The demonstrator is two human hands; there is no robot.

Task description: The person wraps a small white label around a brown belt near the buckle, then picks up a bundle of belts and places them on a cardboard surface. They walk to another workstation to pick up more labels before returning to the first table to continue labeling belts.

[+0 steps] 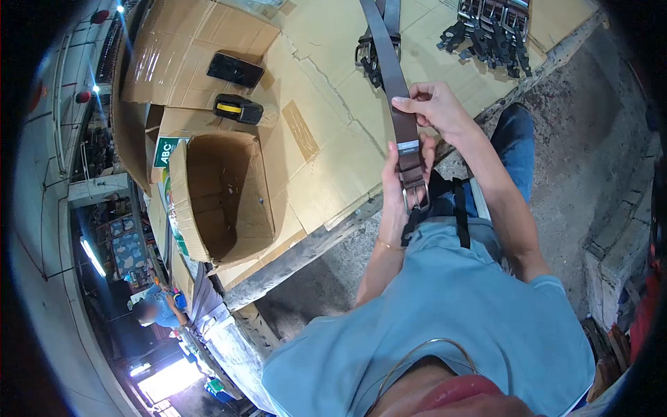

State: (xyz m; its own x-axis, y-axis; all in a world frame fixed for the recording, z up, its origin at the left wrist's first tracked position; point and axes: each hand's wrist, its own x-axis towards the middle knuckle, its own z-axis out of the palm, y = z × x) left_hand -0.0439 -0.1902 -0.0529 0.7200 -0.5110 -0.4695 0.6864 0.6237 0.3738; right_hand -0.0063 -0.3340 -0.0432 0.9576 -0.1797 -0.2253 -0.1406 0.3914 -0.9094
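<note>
While L hand (pixel 394 186) is cupping the buckle end of a brown belt (pixel 404 126), fingers curled round it, R hand (pixel 443 112) is pinching the strap farther up, btwn thumb & fingers. Belt is running out over the cardboard-topped table (pixel 326 167), overlapping another belt (pixel 393 19) (dark, w/ buckle). Open carton (pixel 179 198), tape measure (pixel 237 109) & blk. phone (pixel 235 69) are sitting off L.

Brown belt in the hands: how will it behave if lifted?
Brown belt: probably floppy across its flat face, being a long, thin strap. The buckle end likely hangs heavier, since the buckle looks metal. It might drag on the other belt, which it appears to cross.
</note>
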